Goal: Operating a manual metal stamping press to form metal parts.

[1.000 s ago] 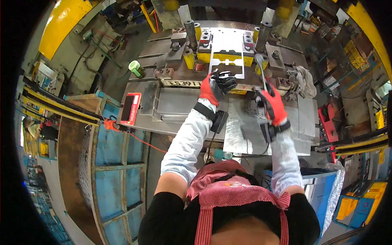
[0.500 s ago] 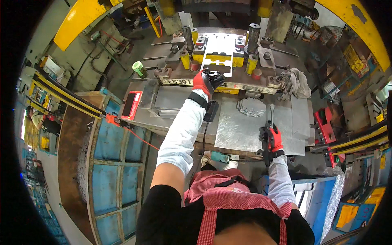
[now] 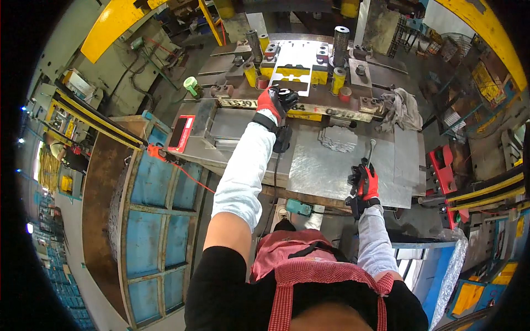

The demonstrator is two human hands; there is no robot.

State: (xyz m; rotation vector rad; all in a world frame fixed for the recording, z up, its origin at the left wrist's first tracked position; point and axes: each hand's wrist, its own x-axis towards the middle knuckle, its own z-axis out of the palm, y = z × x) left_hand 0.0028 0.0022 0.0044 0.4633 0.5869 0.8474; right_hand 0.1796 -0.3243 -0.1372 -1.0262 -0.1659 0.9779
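My left hand (image 3: pixel 279 102), in a red and black glove, is closed at the near end of a bright metal strip (image 3: pixel 297 54). That strip lies between the posts of a press die and has cut-out openings near its front end. The exact grip is partly hidden by the glove. Lower right, my right hand (image 3: pixel 364 182), gloved alike, is wrapped round a thin metal rod (image 3: pixel 371 149) with a rounded end pointing away from me. Beneath it is a flat metal sheet (image 3: pixel 314 171). A pile of cut metal pieces (image 3: pixel 338 138) lies on the sheet's far part.
Stacked metal plates (image 3: pixel 234 128) and a red-framed case (image 3: pixel 181 134) are at the bench's left. A grey rag (image 3: pixel 400 110) hangs at the right of the die. Yellow posts (image 3: pixel 338 81) flank the strip. A blue-panelled cart (image 3: pixel 144 231) stands left; a red cable (image 3: pixel 193 181) runs beside it.
The strip's front openings look different, with more of the yellow die showing through. My left hand stays at the strip's near end. My right hand has moved slightly with the rod.
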